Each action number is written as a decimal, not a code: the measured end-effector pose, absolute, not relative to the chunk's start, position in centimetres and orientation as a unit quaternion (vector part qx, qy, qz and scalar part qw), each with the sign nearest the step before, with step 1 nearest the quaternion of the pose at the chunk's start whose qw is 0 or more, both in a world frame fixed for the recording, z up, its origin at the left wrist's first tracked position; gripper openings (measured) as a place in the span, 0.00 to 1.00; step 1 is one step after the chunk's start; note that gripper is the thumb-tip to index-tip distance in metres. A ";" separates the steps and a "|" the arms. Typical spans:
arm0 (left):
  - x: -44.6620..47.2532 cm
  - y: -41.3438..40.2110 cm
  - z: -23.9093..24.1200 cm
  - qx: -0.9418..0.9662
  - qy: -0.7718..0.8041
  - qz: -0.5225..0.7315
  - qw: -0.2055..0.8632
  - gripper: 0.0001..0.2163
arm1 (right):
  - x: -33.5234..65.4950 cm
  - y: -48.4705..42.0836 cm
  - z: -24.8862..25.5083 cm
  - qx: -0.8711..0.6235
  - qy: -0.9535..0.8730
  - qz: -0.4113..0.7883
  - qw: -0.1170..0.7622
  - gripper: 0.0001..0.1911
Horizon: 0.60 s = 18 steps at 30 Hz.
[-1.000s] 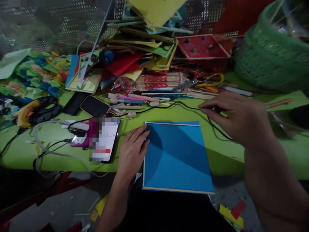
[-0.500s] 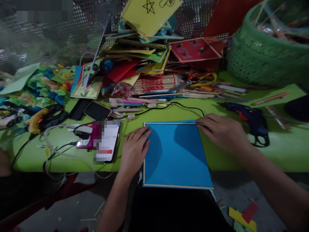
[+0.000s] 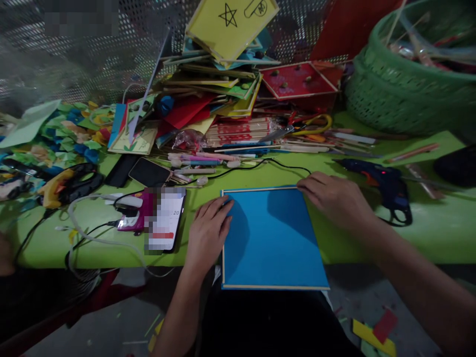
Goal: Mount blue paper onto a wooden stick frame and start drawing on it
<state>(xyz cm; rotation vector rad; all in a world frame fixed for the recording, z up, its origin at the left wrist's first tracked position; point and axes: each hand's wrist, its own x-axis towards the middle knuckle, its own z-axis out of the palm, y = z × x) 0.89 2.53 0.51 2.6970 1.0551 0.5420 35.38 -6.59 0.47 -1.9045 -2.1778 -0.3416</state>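
On the blue card (image 3: 273, 243), far stick (image 3: 260, 189) lengthwise left-to-right

Open table (image 3: 439, 238) right of the right forearm (image 3: 405, 265)
The glue gun (image 3: 392, 186) bounds it behind; past the board (image 3: 273, 238), cable (image 3: 269, 159) and pens (image 3: 203, 158) lie across the way; phone (image 3: 174, 214) and left hand (image 3: 208, 230) narrow the left.
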 end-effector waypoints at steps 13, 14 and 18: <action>0.8 2.7 0.5 0.913 0.343 0.196 0.100 0.16 | 35.3 -6.3 -0.2 -0.662 -0.730 -0.105 0.135 0.16; 0.7 2.7 0.5 0.913 0.341 0.198 0.103 0.16 | 35.3 -6.3 -0.2 -0.660 -0.731 -0.107 0.139 0.16; 0.6 2.7 0.3 0.910 0.339 0.207 0.118 0.18 | 35.3 -6.6 -0.2 -0.660 -0.725 -0.115 0.158 0.15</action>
